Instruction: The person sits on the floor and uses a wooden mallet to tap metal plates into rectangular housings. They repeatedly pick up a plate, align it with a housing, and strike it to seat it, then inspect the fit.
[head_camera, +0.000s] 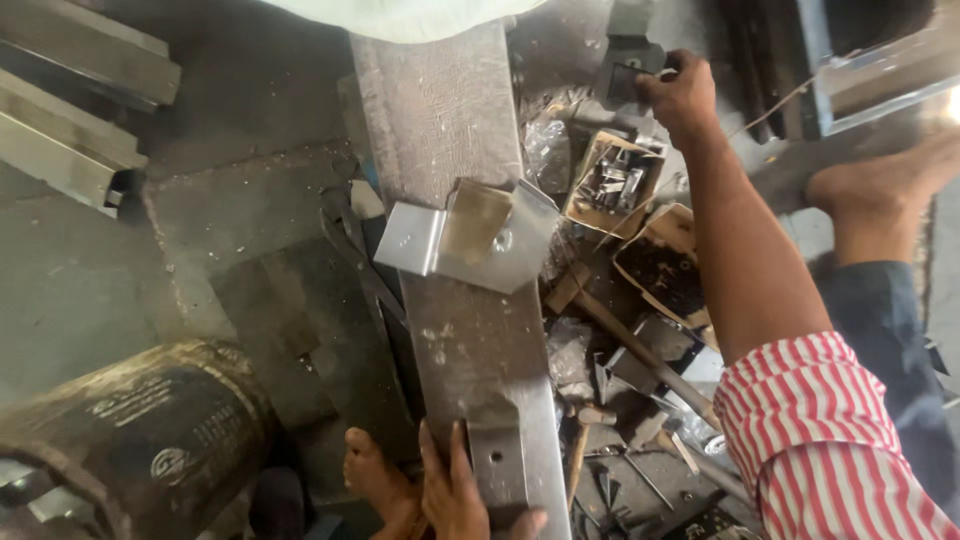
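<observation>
My left hand (455, 495) rests at the near end of a long grey metal bar (450, 180), its fingers gripping the bar's edge beside a small flat plate (498, 462). A shiny bent metal bracket (470, 235) lies across the bar's middle. My right hand (680, 92), with a red and white striped sleeve on the arm, reaches far out and grips a dark metal piece (625, 75) at the top. A bare foot (375, 480) sits just left of my left hand.
Cardboard boxes of small metal parts (612, 185) and dark bits (665, 265) sit right of the bar, with a hammer (640, 345) and scattered scraps. A rusty cylinder (140, 440) lies bottom left. Steel sections (70, 110) are top left. Another bare foot (880, 190) is at right.
</observation>
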